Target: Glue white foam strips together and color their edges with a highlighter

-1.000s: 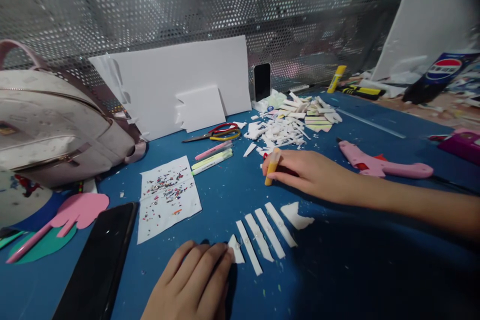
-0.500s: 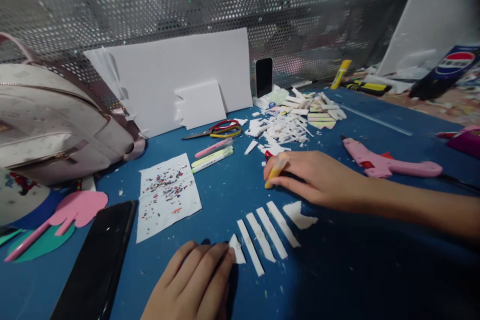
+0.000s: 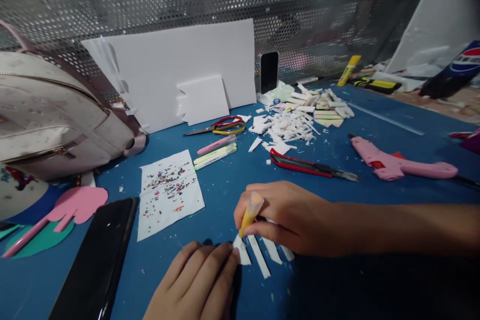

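My right hand (image 3: 287, 217) is closed around a yellow pen-shaped tool (image 3: 249, 217) with a translucent upper end. Its lower tip meets a short, slanted white foam piece (image 3: 243, 252). Close on the left, my left hand (image 3: 198, 280) is closed with its fingers together and bent, the fingertips at that same piece's left edge; its thumb is hidden. Beside the piece lies a white foam strip (image 3: 259, 257) with a tiny pearl-like bead near its top. More white strips (image 3: 273, 250) run under my right hand, partly covered.
Beyond my right hand lies a red box cutter (image 3: 300, 164), blade out, near a pink glue gun (image 3: 397, 160). White scraps (image 3: 288, 125), scissors (image 3: 217, 126) and highlighters (image 3: 215, 155) lie farther back. Left are a paper with tiny bits (image 3: 170, 192), a black phone (image 3: 97, 260) and a backpack (image 3: 67, 115).
My right hand has come down and left with the yellow tool, from near the scraps to the leftmost white piece. The box cutter is now uncovered. My left hand has stayed put.
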`<state>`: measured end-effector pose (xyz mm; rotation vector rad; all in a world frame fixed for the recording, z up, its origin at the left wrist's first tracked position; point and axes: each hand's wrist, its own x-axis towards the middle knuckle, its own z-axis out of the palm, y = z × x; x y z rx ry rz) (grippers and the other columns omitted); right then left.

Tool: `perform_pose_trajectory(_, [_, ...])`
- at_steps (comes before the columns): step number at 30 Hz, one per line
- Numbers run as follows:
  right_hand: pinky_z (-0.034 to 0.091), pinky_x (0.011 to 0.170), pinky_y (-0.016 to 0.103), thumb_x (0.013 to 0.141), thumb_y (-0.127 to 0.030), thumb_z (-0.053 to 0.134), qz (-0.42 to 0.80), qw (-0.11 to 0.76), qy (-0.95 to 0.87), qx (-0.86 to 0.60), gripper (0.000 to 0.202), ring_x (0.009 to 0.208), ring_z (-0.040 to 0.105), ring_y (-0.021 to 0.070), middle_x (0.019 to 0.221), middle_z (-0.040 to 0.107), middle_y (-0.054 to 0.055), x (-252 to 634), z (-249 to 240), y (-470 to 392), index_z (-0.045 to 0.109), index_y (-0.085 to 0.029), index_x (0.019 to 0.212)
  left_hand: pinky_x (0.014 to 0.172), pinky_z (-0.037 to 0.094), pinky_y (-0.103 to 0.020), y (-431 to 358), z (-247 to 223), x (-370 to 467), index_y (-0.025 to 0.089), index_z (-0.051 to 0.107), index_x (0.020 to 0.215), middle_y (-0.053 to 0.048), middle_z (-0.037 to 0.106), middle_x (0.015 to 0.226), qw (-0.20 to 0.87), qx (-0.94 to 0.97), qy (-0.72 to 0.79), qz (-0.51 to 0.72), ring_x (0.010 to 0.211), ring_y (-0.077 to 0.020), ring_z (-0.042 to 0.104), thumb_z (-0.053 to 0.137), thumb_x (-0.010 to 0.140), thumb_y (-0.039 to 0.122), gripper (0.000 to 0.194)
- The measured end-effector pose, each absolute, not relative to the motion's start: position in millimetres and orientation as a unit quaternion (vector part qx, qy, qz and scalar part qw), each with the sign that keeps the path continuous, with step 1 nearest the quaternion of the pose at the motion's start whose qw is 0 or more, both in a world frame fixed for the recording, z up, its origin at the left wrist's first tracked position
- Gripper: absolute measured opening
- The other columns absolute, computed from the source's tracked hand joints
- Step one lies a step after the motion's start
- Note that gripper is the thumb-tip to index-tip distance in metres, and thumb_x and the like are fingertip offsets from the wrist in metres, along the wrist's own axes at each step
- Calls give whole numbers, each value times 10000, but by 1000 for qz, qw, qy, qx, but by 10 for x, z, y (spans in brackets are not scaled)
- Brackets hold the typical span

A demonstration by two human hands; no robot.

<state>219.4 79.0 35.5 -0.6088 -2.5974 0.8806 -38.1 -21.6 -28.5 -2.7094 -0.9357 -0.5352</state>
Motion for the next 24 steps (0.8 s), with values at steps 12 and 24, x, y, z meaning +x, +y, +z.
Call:
perform_pose_trajectory(12, [407,708,344,1084,-310,403,91,170,-938,-287,284,866,538,238,1024,622,116,2299,471,1016,605,-164,947,1089,353,-370,-183,-216,-400,173,584,1418,-10,692,1335,133,-928,-310,-156,1177,-184,592,377,1097,183,382])
perform_pose_trajectory(24, [359,703,355,985,-233,627,-53,51,-949,-307,58,852,561,247,972,635,85,2478,226,1324,636,-177,975,1028,399,-362,-145,-167,-360,212,619,1357,31,725,1274,167,-916,-321,-172,1105,-156,641,369,1077,158,379])
